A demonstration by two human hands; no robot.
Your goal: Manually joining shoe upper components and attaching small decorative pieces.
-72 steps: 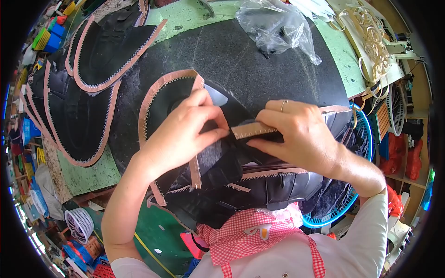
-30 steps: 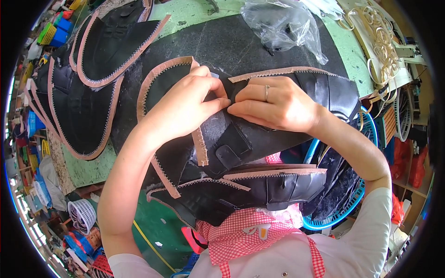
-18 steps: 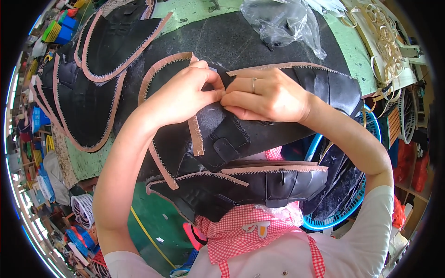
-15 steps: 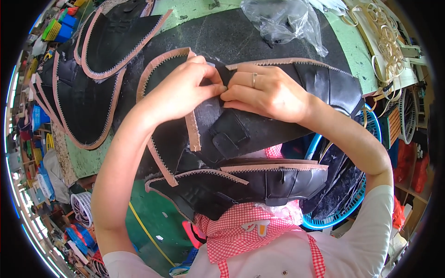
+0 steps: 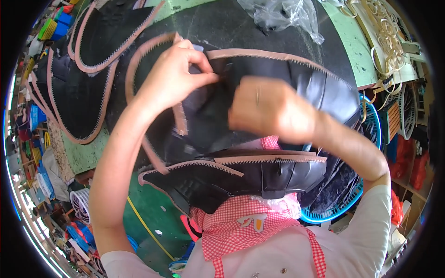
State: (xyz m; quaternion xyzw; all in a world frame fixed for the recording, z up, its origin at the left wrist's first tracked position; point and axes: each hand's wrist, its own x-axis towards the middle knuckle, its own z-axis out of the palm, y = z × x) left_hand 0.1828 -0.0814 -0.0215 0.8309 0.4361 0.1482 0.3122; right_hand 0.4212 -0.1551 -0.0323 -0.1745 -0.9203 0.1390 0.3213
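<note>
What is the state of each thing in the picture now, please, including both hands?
left hand: fingers pinched on the black piece.
right hand: motion-blurred, on the black piece; grip unclear.
black piece with pink zigzag edge: held up, folded over.
black pieces on the lap: stacked, lying flat.
black pieces on the table: lying flat, overlapping.
clear plastic bag: crumpled, lying on the table.
blue basket: holds dark pieces.

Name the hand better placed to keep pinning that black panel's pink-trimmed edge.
Left. The left hand pinches the black panel at its trim; the right hand is motion-blurred, grip unclear.
</note>
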